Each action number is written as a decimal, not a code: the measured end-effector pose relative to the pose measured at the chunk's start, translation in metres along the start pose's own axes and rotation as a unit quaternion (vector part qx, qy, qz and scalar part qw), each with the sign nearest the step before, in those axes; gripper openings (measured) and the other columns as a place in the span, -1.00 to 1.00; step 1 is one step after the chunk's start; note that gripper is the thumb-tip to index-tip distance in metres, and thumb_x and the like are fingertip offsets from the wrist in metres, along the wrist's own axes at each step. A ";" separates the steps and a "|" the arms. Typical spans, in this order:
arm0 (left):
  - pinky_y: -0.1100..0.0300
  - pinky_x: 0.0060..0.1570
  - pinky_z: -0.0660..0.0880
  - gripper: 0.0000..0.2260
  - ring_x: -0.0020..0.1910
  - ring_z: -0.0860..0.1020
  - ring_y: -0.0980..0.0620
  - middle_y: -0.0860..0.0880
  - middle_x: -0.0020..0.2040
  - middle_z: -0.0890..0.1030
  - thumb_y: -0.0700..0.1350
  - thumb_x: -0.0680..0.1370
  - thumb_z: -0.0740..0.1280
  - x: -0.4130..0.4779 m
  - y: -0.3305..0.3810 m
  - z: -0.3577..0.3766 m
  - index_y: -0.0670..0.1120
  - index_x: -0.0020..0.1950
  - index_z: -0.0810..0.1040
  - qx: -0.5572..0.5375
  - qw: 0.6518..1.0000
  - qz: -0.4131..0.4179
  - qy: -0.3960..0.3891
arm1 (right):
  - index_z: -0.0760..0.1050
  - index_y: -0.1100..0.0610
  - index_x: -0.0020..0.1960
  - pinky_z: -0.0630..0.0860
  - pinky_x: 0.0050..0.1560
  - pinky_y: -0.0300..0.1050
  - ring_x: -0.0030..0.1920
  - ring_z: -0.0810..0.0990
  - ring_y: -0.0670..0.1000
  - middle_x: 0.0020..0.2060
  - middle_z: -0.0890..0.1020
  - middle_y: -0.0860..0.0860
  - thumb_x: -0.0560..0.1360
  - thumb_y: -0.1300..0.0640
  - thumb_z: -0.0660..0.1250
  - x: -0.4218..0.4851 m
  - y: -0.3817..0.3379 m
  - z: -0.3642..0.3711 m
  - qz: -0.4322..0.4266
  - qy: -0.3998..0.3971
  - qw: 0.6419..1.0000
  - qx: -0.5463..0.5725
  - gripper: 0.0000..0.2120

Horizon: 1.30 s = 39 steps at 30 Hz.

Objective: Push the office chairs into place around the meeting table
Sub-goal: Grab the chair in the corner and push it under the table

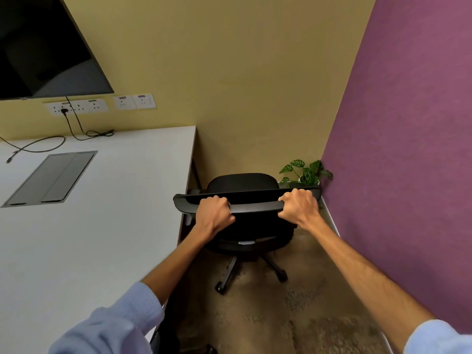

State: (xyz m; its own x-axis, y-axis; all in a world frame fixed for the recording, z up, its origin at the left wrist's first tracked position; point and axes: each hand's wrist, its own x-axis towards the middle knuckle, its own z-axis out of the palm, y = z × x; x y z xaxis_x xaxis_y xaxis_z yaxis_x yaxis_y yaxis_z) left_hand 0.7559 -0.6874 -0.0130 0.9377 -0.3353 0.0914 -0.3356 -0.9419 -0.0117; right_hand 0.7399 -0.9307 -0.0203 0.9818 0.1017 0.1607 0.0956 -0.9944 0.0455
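- The black office chair [245, 213] stood on the mottled carpet [293, 302], just beside the long edge of the white meeting table [89, 238], in the narrow gap between that table and the purple wall [408, 149].
- The left hand [213, 213] was curled tight around the top rail of the chair's backrest; the right hand [298, 204] was clenched on the same rail, further toward the purple wall.
- A grey hatch [51, 177] set into the tabletop was closed, so whatever it held could not be seen.
- A black cable [74, 126] ran from the wall sockets [76, 106] down onto the table.
- A leafy plant [305, 172] stood in the corner; its pot was hidden behind the chair.
- The dark screen [43, 47] on the yellow wall was cut off by the frame's left and top edges.
- The chair's base showed only some of its legs and castors; the rest were hidden beneath the seat.
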 end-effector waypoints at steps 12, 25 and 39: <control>0.18 -0.44 0.21 -0.77 -0.57 0.28 -0.04 0.01 -0.56 0.27 -0.10 0.23 0.27 0.014 0.105 0.000 -0.07 -0.50 0.21 -0.026 0.991 -0.128 0.019 | 0.67 0.04 -0.18 0.40 -0.34 -0.11 -0.31 0.62 0.18 -0.41 0.63 0.08 0.25 -0.03 0.34 0.044 0.103 0.007 -0.152 -0.001 0.988 0.005 -0.77; 0.18 -0.44 0.22 -0.75 -0.55 0.34 -0.06 0.00 -0.57 0.26 -0.09 0.26 0.26 0.079 0.141 0.012 -0.08 -0.49 0.19 -0.005 0.963 -0.266 0.047 | 0.68 0.05 -0.15 0.28 -0.35 -0.14 -0.31 0.60 0.20 -0.39 0.63 0.11 0.24 0.05 0.37 0.164 0.139 0.025 -0.306 -0.001 0.951 0.030 -0.78; 0.14 -0.41 0.25 -0.76 -0.55 0.27 -0.04 0.01 -0.54 0.25 -0.12 0.27 0.26 0.144 0.123 0.014 -0.07 -0.47 0.20 0.006 0.909 -0.415 0.028 | 0.68 0.03 -0.12 0.32 -0.30 -0.08 -0.25 0.62 0.18 -0.35 0.66 0.08 0.25 0.02 0.34 0.284 0.109 0.048 -0.439 -0.008 0.897 0.062 -0.75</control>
State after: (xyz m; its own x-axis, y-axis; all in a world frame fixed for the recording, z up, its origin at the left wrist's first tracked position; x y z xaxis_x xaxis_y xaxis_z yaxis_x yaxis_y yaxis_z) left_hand 0.8507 -0.8514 -0.0149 0.8612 0.4927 0.1249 0.4871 -0.8702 0.0739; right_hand 1.0372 -1.0112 -0.0167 0.5221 0.8466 0.1030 0.8486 -0.5278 0.0368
